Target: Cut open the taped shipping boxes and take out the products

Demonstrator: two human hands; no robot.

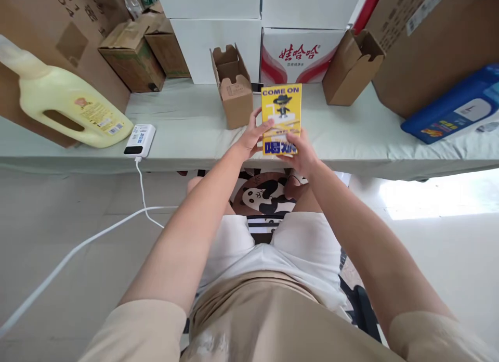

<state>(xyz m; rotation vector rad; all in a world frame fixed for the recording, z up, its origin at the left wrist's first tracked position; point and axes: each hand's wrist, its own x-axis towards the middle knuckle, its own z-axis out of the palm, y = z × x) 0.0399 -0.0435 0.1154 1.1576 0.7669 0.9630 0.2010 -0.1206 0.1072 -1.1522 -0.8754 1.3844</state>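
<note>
A yellow box (281, 104) with "COME ON" and a small figure in a dark hat on its face is held upright above the front part of the table. My left hand (254, 134) grips its left side, thumb on the face. The lower right side is in my right hand (301, 150), thumb also on the face. Just behind and left of the box stands an open brown carton (237, 104). A dark phone-like object (257, 88) lies partly hidden behind the yellow box.
The table (187, 123) has a green cloth. Left are a yellow jug (74, 104), a white power strip (141, 139) with its cable, and brown cartons (134, 65). White boxes (214, 52) line the back. Right are another open carton (349, 73) and a blue bottle (456, 110).
</note>
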